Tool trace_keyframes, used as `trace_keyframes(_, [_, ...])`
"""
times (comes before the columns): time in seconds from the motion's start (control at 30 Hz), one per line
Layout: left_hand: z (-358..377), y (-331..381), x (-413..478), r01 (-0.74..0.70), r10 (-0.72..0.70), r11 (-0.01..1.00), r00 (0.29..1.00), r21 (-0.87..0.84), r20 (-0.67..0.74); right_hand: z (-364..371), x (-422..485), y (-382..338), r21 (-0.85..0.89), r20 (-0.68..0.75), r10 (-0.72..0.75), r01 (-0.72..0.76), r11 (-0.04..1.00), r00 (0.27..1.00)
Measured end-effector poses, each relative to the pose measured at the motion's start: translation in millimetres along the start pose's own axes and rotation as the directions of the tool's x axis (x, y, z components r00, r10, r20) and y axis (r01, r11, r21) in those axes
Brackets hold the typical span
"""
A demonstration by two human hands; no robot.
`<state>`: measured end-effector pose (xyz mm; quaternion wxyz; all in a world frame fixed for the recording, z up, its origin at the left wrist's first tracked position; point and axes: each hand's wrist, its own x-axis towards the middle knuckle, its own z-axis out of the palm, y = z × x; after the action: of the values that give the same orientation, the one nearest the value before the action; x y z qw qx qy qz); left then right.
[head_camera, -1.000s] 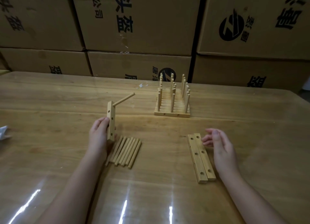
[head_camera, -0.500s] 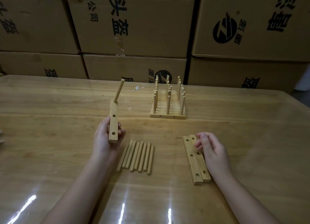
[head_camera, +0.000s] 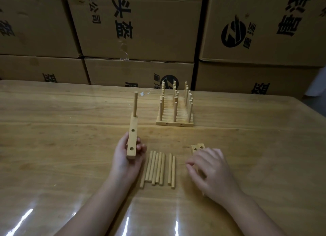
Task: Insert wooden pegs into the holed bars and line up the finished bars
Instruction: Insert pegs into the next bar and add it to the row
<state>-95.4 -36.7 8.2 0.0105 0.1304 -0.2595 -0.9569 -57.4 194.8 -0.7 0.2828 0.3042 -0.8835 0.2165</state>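
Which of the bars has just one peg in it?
The bar held in the left hand: one peg at its far end, two holes empty. The two bars under the right hand show none; the lined-up bars at the back are full.

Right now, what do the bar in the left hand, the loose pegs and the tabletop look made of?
Bar in the left hand: pale wood, apparently unfinished; matte, faint grain, drilled holes. Loose pegs: same pale matte wood, likely dowels. Tabletop: wood-grain surface, glossy; bright glare streaks suggest lacquer or a clear cover, cannot tell which.
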Motion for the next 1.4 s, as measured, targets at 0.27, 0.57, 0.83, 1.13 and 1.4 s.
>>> trace_keyframes(0.27, [-11.0,-0.7,7.7,-0.021,0.028,0.994,0.998,0.103,-0.064,11.6,-3.8,-17.4,-0.164,0.532,0.138,-0.058,0.985,0.836])
trace_keyframes(0.57, [-2.2,-13.2,-0.1,-0.11,-0.007,0.827,0.979,0.551,0.205,8.0,-0.5,-7.2,0.021,0.456,0.129,-0.156,0.988,0.88])
trace_keyframes(0.83, [-5.6,-12.0,-1.8,-0.118,-0.074,0.736,0.965,0.667,0.252,-1.0,2.6,-14.2,0.186,0.043,0.184,-0.189,0.964,0.982])
trace_keyframes(1.13, [0.7,-21.7,-13.1,-0.347,-0.052,0.497,0.903,0.795,0.427,5.0,5.4,-19.7,0.396,-0.07,0.268,-0.22,0.891,0.961])
trace_keyframes(1.4, [-1.5,-21.2,-11.2,-0.281,-0.102,0.547,0.913,0.789,0.396,6.8,3.4,-17.3,0.334,0.006,0.216,-0.206,0.92,0.976])
